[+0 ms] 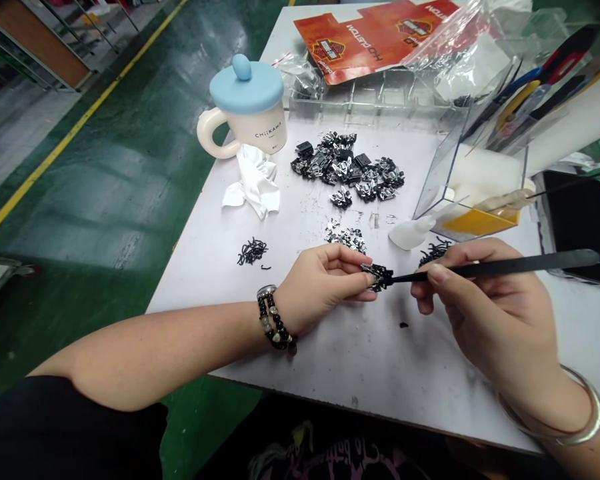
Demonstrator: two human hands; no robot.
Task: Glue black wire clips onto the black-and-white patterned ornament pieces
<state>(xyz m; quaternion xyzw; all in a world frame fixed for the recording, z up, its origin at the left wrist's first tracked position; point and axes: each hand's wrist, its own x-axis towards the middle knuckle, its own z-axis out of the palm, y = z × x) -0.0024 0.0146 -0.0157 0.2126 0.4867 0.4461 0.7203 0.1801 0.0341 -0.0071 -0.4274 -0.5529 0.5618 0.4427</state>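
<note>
Over the middle of the white table (330, 360), my left hand (330, 277) pinches a small black part with silvery metal bits (379, 276) between thumb and fingers. My right hand (495, 307) is closed around black tweezers (510, 265), whose tips touch the right side of that part. A pile of small shiny metal pieces (347, 239) lies just beyond my left hand. Thin black curved pieces (253, 251) are heaped to its left, and more black pieces (435, 249) lie behind my right fingers. One small black bit (404, 325) rests alone below the tweezers.
Farther back sits a pile of black-and-metal parts (347, 167). A lidded mug (260, 127) and crumpled tissue (255, 183) stand at left. At right are a clear tool holder (440, 167), a white nozzle bottle (410, 233) and a phone (580, 213). Orange-red packaging (370, 40) lies behind.
</note>
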